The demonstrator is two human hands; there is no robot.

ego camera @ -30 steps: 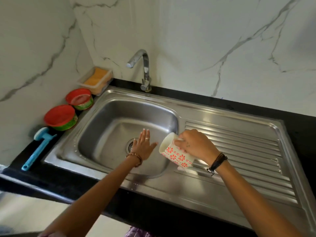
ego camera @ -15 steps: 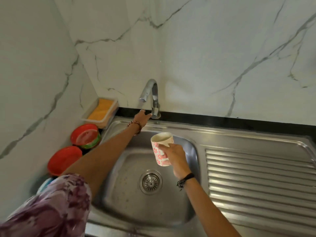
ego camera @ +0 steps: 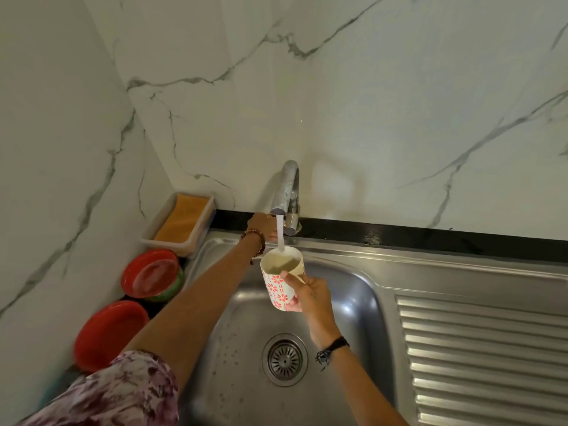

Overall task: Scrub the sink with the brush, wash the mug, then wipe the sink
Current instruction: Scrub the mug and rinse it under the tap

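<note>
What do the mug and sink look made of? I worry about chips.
The mug: likely glazed ceramic, glossy white with red flower print, though plastic can't be excluded. The sink: stainless steel, brushed grey with soft reflections, hard enough to chip a ceramic rim.

Black stone countertop [ego camera: 399,233] across the frame's middle, under the marble wall. Set into it, a stainless steel sink [ego camera: 353,290] with a ribbed drainboard [ego camera: 479,358] at lower right. At left, against the corner, a clear tray [ego camera: 172,238] holding an orange sponge [ego camera: 184,221], then two red bowls [ego camera: 150,276] [ego camera: 107,333] toward lower left.
</note>
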